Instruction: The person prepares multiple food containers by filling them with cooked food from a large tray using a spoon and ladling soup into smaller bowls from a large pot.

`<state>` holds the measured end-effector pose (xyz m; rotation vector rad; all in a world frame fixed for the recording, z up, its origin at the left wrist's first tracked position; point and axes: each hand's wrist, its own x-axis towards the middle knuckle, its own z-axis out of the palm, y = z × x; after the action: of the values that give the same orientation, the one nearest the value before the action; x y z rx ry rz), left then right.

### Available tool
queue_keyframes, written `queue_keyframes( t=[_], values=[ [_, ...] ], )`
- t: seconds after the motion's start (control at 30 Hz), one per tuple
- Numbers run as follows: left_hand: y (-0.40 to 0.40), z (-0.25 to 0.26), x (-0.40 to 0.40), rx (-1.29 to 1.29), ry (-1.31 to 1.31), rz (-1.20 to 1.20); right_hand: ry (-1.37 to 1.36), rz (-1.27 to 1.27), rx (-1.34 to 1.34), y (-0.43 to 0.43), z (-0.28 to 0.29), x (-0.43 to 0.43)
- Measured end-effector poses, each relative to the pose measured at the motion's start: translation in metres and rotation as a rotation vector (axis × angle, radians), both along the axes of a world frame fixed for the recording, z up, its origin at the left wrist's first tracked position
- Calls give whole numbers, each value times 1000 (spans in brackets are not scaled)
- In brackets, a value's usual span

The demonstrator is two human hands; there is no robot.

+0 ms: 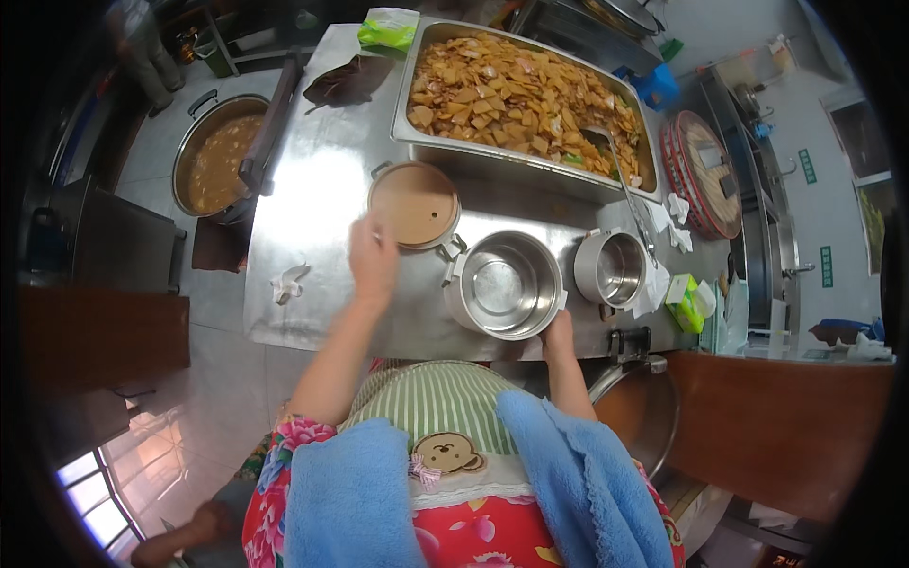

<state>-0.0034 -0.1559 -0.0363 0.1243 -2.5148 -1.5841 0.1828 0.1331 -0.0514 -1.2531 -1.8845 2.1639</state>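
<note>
My right hand (558,330) is at the lower right side of an empty round steel container (505,284), by its white side handle; the fingers are partly hidden behind it. My left hand (374,259), blurred, is at the lower left edge of a round container with a brown inner lid (414,204); whether it grips that edge is unclear. A smaller empty steel container (611,268) stands to the right. Behind them, a deep steel tray (483,153) holds sliced potato-like food, with a ladle (625,184) resting in it, its handle over the near rim.
The steel table (312,234) bears crumpled tissue (290,284), a dark cloth (349,82) and tissue packs (388,28). A large soup pot (221,156) stands left of the table; another big pot (639,412) is below at right. Part of another person's arm (177,539) shows lower left.
</note>
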Motion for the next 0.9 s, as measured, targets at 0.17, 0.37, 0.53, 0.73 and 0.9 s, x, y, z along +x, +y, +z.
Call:
queue_keyframes(
  t=[0.17,0.37,0.53,0.73,0.9],
  values=[
    [30,-12,53,233,-173,-464,106,-136,-179,-15,17,-14],
    [28,17,37,673,-723,-455,171,-90,-30,-5,28,-16],
    [20,40,36,824,-597,-458,279,-228,-50,-22,64,-22],
    [-48,59,39,483,-405,-227,198,275,-284,-80,160,-31],
    [-117,23,42,254,-414,-66,7,490,-479,-133,123,-53]
  ],
)
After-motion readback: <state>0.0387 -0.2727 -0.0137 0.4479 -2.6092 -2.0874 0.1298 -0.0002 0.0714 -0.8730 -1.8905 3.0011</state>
